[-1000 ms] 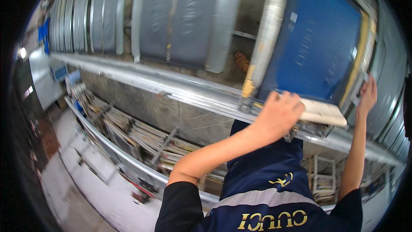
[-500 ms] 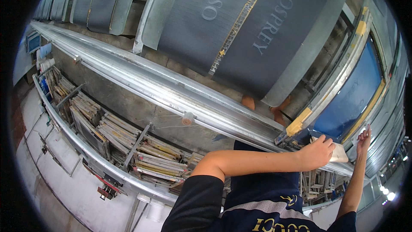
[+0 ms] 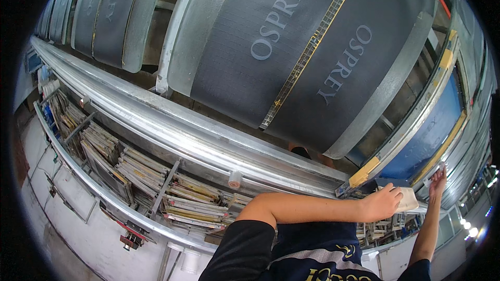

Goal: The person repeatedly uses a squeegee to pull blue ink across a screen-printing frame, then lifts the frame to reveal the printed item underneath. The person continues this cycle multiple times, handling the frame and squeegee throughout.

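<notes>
My left hand [image 3: 383,204], at four o'clock, is closed around a cream block [image 3: 407,200], whose free end points toward three o'clock; my fingers hide too much to fix its long axis. It sits by the near end of a blue screen [image 3: 424,130], whose yellow-taped frame [image 3: 398,135] has its long axis running seven to one. My right hand [image 3: 438,183], between three and four o'clock, is raised beside that frame with fingers bunched; whether it grips anything, I cannot tell.

Toward twelve, a dark sheet [image 3: 234,67] carries two large lines of pale grey capitals, reading opposite ways: the left climbs toward one, the right descends toward seven. A yellow-and-black strip [image 3: 312,46] divides them. Gold lettering marks my dark shirt [image 3: 317,239] at six. A metal rail [image 3: 156,105] slants from ten toward four.
</notes>
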`<state>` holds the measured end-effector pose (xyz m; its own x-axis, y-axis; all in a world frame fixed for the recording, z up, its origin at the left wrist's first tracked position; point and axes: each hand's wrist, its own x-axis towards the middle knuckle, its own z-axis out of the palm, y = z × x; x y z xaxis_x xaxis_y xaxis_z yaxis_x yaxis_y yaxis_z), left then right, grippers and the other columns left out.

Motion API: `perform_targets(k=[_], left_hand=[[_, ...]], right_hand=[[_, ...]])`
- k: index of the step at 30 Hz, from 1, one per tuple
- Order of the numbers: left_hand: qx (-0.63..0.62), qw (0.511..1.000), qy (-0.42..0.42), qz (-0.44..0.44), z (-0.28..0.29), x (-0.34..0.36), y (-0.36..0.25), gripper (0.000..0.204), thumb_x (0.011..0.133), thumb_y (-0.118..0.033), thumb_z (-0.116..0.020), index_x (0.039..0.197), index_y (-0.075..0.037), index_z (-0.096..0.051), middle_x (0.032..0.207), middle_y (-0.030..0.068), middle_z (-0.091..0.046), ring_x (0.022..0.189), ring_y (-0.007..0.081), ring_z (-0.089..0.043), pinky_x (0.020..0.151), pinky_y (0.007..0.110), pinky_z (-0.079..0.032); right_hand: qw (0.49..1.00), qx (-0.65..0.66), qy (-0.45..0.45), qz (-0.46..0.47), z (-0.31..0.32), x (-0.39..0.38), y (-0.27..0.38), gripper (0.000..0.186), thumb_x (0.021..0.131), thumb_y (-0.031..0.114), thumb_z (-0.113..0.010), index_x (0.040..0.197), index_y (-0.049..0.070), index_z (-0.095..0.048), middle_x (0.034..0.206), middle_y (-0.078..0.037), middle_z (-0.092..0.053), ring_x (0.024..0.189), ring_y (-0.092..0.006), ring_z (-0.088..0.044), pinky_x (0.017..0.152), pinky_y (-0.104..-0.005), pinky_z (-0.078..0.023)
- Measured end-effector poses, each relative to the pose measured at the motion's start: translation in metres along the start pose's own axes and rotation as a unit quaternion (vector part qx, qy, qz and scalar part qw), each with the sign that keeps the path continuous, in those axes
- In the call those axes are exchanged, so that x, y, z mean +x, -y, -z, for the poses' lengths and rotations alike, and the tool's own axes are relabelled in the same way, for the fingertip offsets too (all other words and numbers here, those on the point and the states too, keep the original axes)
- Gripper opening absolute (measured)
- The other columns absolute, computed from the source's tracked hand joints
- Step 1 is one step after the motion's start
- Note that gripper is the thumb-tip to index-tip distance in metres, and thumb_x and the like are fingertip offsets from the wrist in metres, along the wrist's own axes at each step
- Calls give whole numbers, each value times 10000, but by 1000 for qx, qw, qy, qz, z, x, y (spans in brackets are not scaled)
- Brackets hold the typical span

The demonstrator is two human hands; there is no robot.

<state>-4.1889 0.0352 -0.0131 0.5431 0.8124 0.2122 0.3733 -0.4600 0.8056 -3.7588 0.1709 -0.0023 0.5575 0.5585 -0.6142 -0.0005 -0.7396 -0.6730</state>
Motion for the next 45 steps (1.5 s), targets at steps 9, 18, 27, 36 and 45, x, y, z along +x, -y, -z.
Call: perform_targets(k=[9,18,27,36,45], left_hand=[[39,999,-26,20,27,2,-11,219,798,-232,-633,892,-52,-714,942,72,-602,962,222,-536,774,349,-404],[189,972,68,124,17,6,-45,120,825,-156,-612,922,-103,-659,886,67,-615,902,246,-605,726,396,-442],[227,962,-45,147,20,-25,-60,472,735,48,-707,1169,-135,-733,1193,35,-733,1022,262,-671,917,389,-530],[230,939,-132,218,17,-32,-69,373,795,-19,-735,1138,-166,-740,1127,40,-745,1017,293,-680,882,396,-541],[264,953,-92,120,23,-33,-62,395,780,58,-669,1134,-111,-716,1155,72,-737,1032,315,-677,919,419,-534]], right_hand=[[997,20,59,38,34,19,-14,425,1081,324,-537,1425,75,-557,729,95,-302,608,-34,-298,558,-208,-288],[984,-21,123,128,-8,-2,-28,450,1048,425,-586,1390,132,-587,710,105,-379,590,-17,-334,522,-193,-282],[941,-40,-42,333,-77,13,-54,250,1031,254,-563,1185,124,-710,1045,-112,-750,1003,-283,-691,918,-408,-508],[933,-65,-81,345,-69,-28,-41,232,1018,309,-554,1165,201,-698,1001,-155,-749,981,-411,-696,867,-501,-520],[940,-97,-64,321,-81,-17,-43,235,1025,296,-520,1185,230,-679,996,-162,-747,997,-425,-688,850,-531,-521]])
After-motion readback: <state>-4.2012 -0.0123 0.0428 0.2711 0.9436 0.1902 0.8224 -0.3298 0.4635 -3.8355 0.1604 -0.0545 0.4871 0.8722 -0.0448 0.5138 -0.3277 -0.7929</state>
